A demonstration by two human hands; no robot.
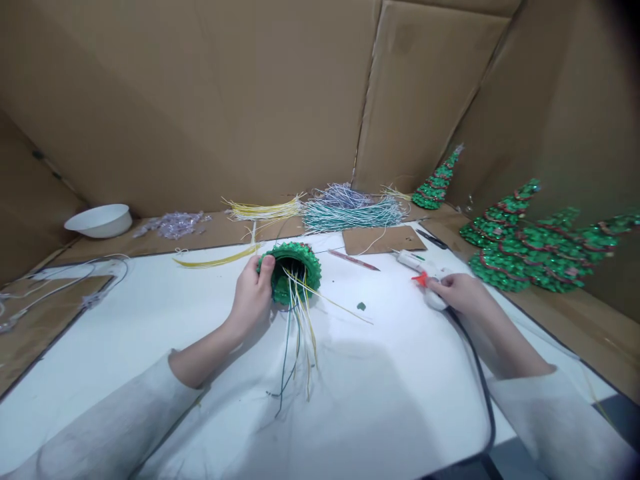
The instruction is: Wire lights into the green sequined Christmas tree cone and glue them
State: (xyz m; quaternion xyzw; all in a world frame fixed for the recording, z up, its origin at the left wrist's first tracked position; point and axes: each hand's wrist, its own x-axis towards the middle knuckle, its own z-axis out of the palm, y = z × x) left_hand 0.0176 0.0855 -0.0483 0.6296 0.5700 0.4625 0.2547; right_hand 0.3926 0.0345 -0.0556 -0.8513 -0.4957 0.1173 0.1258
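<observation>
Your left hand grips the green tree, wires trailing from its base, while your right hand clasps the glue gun (finished trees lie alongside).

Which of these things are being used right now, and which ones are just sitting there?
In use:
- green tree piece with loose wires, gripped by the left hand
- white glue gun, held by the right hand

Lying about:
- white bowl
- wire bundles
- finished trees
- cardboard piece
- clear bits
</observation>
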